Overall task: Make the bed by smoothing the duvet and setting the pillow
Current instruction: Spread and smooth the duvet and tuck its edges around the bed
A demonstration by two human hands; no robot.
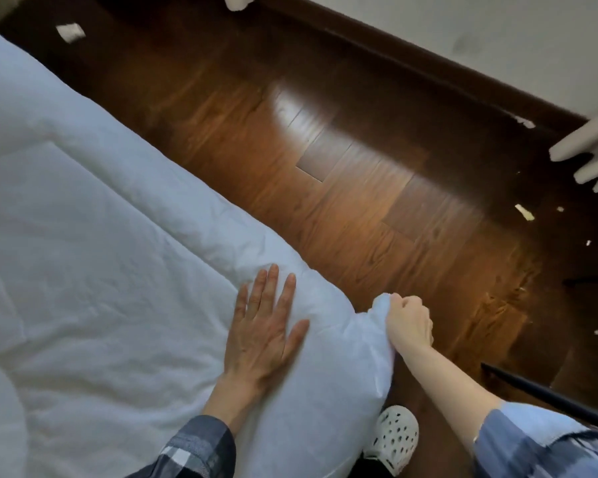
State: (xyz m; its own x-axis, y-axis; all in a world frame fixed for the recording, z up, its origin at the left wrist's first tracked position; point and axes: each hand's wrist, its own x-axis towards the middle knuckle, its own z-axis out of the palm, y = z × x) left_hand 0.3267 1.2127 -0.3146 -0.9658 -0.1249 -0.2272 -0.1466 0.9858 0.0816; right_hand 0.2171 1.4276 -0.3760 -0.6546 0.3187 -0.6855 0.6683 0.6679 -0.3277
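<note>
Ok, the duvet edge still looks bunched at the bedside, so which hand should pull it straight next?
Right, probably. The right hand is already closed on the bunched edge of the duvet over the wooden floor, so it can tug outward at once. The left hand lies flat, fingers spread, better suited to pinning and smoothing.

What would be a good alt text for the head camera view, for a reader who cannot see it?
A person's left hand presses flat on a white duvet while the right hand grips its bunched corner at the bed's edge. Beyond lie a dark wooden floor with small white scraps, and one white perforated clog.
</note>
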